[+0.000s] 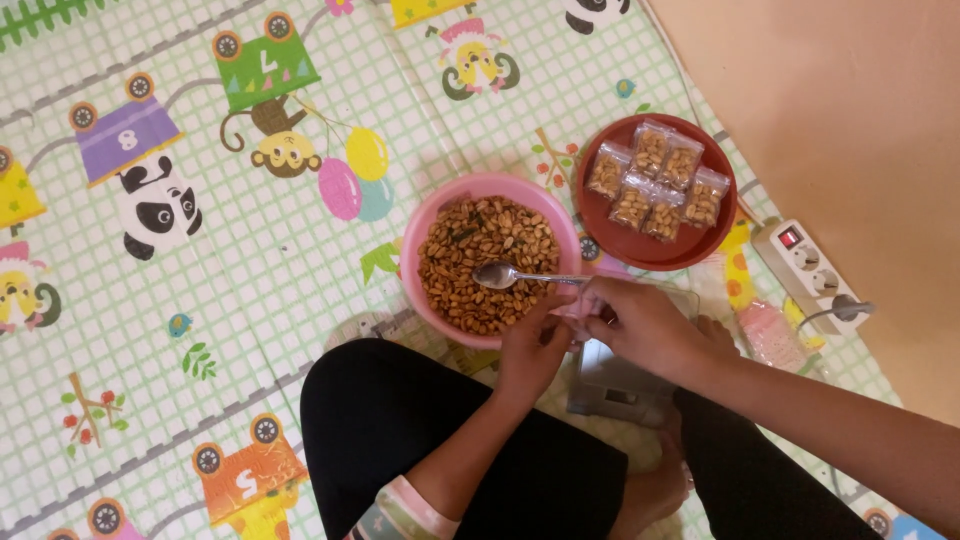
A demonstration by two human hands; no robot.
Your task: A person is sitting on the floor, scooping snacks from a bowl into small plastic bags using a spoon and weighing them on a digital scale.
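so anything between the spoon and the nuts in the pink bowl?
Nothing visible. The spoon, held by the right hand, lies over the nuts in the pink bowl; the left hand sits beside.

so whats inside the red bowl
The red bowl holds about six small clear packets of peanuts, sealed and lying flat, some overlapping. Anything beneath the packets is covered.
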